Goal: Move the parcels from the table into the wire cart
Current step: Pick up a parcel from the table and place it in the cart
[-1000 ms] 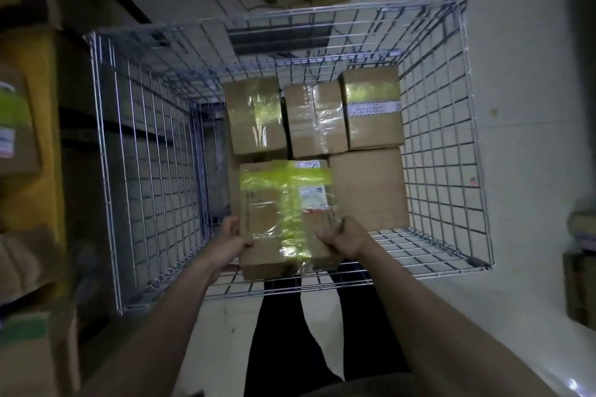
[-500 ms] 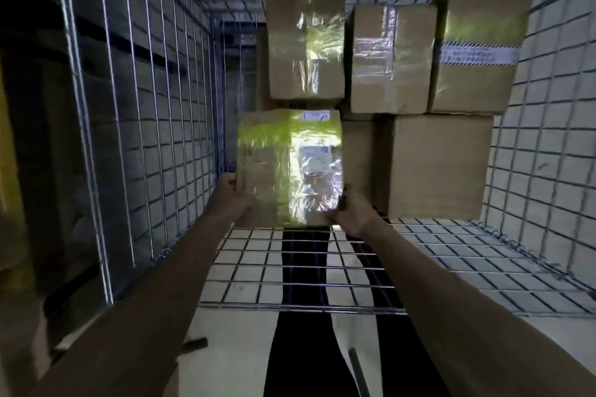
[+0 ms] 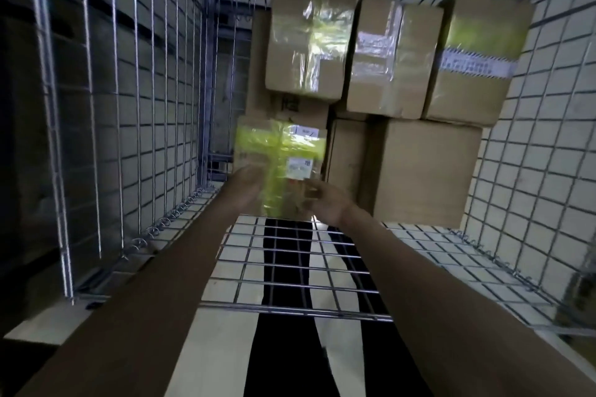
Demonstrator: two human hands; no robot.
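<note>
I am leaning deep into the wire cart (image 3: 135, 126). A cardboard parcel wrapped in yellow-green tape (image 3: 279, 158) with a white label is low inside it, in front of the stacked boxes. My left hand (image 3: 246, 185) grips its left side and my right hand (image 3: 324, 201) grips its lower right corner. Whether the parcel rests on the cart floor is hidden by my hands.
Several brown taped boxes (image 3: 395, 55) are stacked against the cart's far wall, with a larger plain box (image 3: 422, 174) at the lower right. The folded-down front wire panel (image 3: 300, 267) lies under my forearms. Wire walls close in left and right.
The parcel has gone further down and deeper into the cart, my arms reaching in after it. The camera has moved closer to the cart's inside.
</note>
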